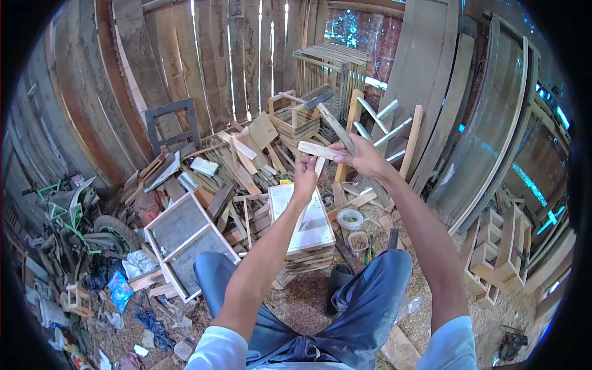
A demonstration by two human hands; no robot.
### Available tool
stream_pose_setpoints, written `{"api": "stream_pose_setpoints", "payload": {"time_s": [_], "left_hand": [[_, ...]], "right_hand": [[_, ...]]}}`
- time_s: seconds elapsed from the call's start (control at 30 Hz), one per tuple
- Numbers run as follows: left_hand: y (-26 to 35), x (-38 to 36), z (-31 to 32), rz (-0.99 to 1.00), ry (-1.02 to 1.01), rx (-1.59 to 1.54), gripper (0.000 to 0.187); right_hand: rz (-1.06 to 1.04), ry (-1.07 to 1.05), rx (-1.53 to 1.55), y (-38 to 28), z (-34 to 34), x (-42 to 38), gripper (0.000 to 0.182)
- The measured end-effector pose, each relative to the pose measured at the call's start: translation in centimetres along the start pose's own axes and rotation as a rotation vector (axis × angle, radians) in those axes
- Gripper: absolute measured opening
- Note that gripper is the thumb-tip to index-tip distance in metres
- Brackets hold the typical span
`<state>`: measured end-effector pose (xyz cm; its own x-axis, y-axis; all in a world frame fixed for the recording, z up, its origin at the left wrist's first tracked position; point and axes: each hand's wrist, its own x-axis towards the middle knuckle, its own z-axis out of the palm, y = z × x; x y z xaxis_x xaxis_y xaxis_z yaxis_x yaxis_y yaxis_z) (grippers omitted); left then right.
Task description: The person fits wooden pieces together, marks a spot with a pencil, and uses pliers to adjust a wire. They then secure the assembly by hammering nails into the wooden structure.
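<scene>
My right hand (365, 157) is closed around a hammer (335, 126), its dark head up and to the left. Between the fingers and thumb of that hand is also one end of a pale wooden strip (316, 148). My left hand (305, 179) pinches a second short wooden strip (320, 165), which meets the first strip at an angle. Whether the two strips are fastened is hard to make out. Below both hands stands a stack of wooden pieces with a white board (301, 216) on top.
Scrap wood lies piled behind the stack, near a wooden frame (286, 126). A framed panel (185, 240) leans at left. Plastic tubs (349, 219) and pliers (369, 254) lie right of the stack. A bicycle wheel (111, 233) and wooden shelving (502, 250) are farther out.
</scene>
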<state>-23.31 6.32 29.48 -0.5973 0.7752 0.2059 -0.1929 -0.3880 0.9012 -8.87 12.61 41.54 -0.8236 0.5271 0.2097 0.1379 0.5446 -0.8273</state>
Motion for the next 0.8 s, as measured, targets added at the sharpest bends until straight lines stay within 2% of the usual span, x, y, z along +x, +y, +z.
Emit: {"api": "stream_pose_setpoints", "payload": {"time_s": [0.07,0.17,0.27,0.3,0.37,0.47,0.57,0.67,0.7,0.8], "left_hand": [[-0.8,0.7,-0.5,0.008,-0.008,-0.013,0.014],[-0.1,0.1,-0.7,0.009,-0.008,0.011,0.014],[0.0,-0.8,-0.5,0.201,0.096,0.194,0.014],[0.0,-1.2,-0.4,0.326,0.127,0.271,0.012],[-0.2,-2.4,-0.5,0.341,0.144,0.344,0.014],[-0.2,-3.9,-0.9,0.336,0.193,0.370,0.014],[-0.2,-4.5,-1.5,0.410,0.249,0.409,0.013],[0.8,-5.1,-1.0,0.470,0.280,0.425,0.012],[1.0,-4.9,-0.6,0.517,0.299,0.412,0.011],[1.6,-4.6,0.4,0.631,0.342,0.436,0.011]], "right_hand": [[0.028,-0.002,0.029,-0.3,0.2,0.1,0.043],[-0.027,0.064,-0.014,0.2,0.6,0.3,0.032],[-0.081,0.210,-0.458,-0.8,0.8,-0.1,0.031],[-0.098,0.250,-0.485,-0.8,1.0,-0.3,0.030],[-0.128,0.328,-0.536,-0.5,2.0,-0.8,0.029],[-0.101,0.278,-0.275,-1.4,3.4,-1.8,0.027],[0.047,0.279,-0.008,-1.5,4.3,-1.8,0.030],[0.232,0.140,0.035,-3.7,3.6,-1.2,0.036],[0.213,0.145,0.137,-4.3,3.5,-1.2,0.034],[0.067,0.271,0.029,-4.5,3.1,-0.5,0.033]]}}
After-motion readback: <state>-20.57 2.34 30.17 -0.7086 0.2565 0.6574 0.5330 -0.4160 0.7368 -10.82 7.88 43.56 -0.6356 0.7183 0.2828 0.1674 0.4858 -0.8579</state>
